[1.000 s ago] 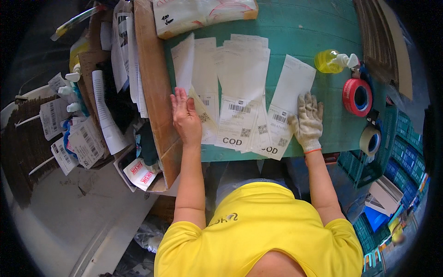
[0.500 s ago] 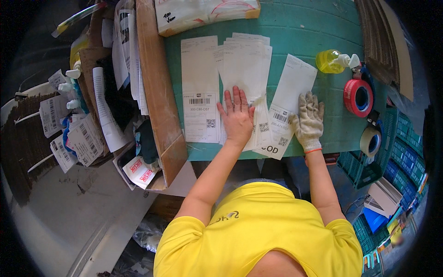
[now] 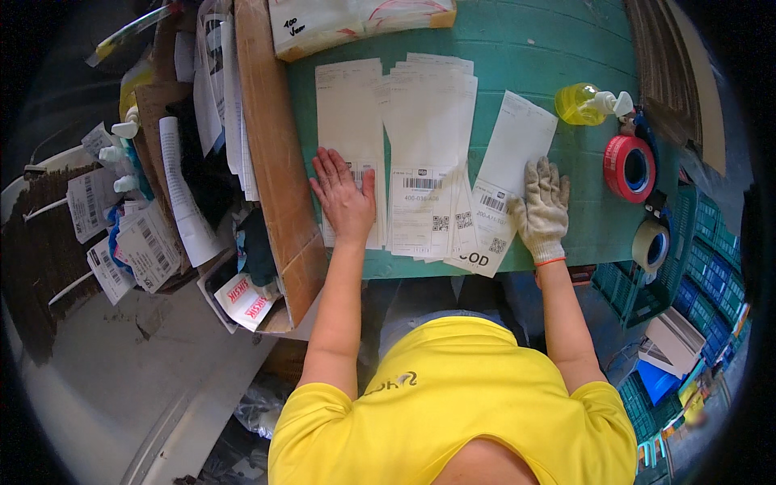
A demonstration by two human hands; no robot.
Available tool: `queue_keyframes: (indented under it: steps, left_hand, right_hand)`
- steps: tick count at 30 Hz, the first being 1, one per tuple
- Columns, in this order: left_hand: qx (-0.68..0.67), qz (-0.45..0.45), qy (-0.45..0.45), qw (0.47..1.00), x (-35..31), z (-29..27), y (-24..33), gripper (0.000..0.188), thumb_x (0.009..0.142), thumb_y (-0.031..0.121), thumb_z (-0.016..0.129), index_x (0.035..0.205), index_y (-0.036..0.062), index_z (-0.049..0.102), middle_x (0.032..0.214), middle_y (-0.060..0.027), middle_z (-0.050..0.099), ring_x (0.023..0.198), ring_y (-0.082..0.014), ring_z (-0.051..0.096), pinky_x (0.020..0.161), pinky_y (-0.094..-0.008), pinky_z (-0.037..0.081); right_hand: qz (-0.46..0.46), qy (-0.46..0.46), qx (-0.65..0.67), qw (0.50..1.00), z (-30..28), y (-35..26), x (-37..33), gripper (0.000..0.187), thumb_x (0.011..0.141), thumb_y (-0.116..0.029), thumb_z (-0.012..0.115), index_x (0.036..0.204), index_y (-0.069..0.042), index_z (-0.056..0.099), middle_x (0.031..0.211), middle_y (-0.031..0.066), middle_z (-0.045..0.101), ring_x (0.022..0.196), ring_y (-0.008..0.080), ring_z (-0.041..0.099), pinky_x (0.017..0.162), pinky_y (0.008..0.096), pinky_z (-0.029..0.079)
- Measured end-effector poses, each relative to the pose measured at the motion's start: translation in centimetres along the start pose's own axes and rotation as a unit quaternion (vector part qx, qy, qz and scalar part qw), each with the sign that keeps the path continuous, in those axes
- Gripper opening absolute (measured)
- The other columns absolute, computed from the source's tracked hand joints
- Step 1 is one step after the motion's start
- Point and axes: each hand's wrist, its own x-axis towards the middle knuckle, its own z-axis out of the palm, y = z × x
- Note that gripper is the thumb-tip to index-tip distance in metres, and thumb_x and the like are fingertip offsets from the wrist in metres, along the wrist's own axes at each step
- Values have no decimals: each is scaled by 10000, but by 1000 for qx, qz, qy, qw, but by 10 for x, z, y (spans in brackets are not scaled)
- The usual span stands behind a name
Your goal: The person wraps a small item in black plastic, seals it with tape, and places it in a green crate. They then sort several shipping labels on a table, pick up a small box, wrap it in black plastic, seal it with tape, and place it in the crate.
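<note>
My bare left hand lies flat, fingers stretched out, on the lower half of a long white label slip at the left. Its palm hides part of the printing. To the right of that hand is a fanned stack of similar slips, with barcodes and square codes showing near the bottom. A single slip lies slanted farther right, its lower corner over the table's near edge. My right hand, in a pale knitted work glove, rests on this slip's right edge with the fingers extended. Neither hand grips anything.
A cardboard box wall borders the green table on the left. A wrapped white bundle sits at the back. At the right are a yellow pump bottle, red tape, pale tape and stacked cardboard.
My left hand has moved left from the middle stack onto the left slip, uncovering the stack's printed lower part. My gloved right hand has stayed almost in place.
</note>
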Motion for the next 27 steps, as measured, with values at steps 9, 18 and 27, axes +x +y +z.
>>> queue_keyframes:
  steps: [9,18,27]
  left_hand:
    - [-60,-129,-6,990,19,-41,18,717,804,317,673,1337,-59,376,1299,-273,396,1147,-414,401,990,-454,338]
    - [2,-25,51,998,6,-19,12,675,865,377,574,1399,40,334,1460,-223,245,1342,-422,220,1049,-536,248]
    - [-48,-26,39,998,-6,-1,-4,560,921,364,487,1392,80,380,1464,-125,319,1345,-332,298,1070,-519,220]
  right_hand:
    - [2,-2,-1,1000,0,0,0,670,834,-467,536,1393,-131,380,1439,132,353,1332,303,320,1127,467,161]
    - [1,-7,-11,1000,-1,0,0,664,849,-484,506,1392,-123,379,1440,136,349,1332,301,320,1127,463,158]
    - [-4,-7,12,1000,-2,3,0,642,853,-466,505,1383,-119,393,1440,137,350,1336,300,316,1127,468,151]
